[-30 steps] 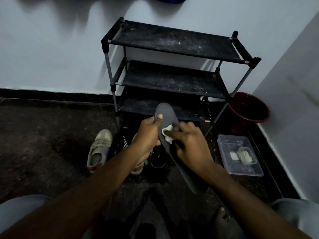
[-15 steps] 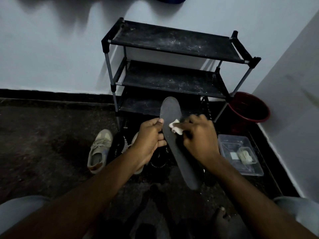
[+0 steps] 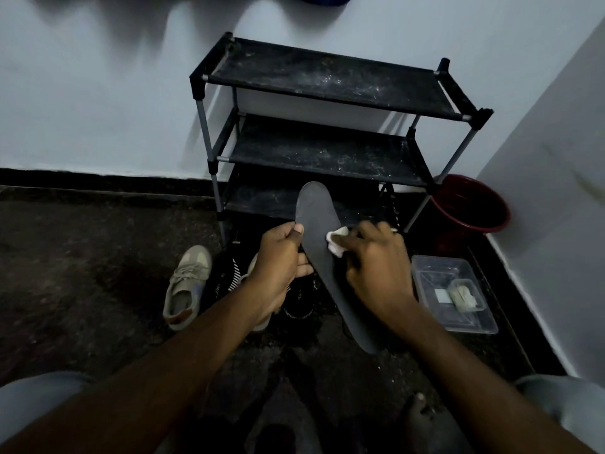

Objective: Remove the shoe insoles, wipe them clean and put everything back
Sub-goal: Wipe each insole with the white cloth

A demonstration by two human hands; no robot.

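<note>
A long dark grey insole [image 3: 317, 217] is held up in front of me, toe end pointing away. My left hand [image 3: 280, 267] grips its left edge, thumb on top. My right hand [image 3: 376, 270] presses a small white wipe [image 3: 337, 242] against the insole's right side near the middle. The insole's heel end [image 3: 363, 335] sticks out below my right wrist. A beige sneaker [image 3: 186, 286] lies on the floor to the left, and black shoes [image 3: 226, 276] sit partly hidden behind my left hand.
A black three-tier shoe rack [image 3: 327, 83] stands against the white wall ahead. A dark red bucket [image 3: 471, 204] sits in the right corner. A clear plastic box [image 3: 451, 290] with small items lies on the floor at right. My bare foot [image 3: 422, 417] shows below.
The insole has risen and its toe end tilted further away. My right hand has slid the wipe upward along the insole. My left hand has shifted its grip slightly lower on the edge.
</note>
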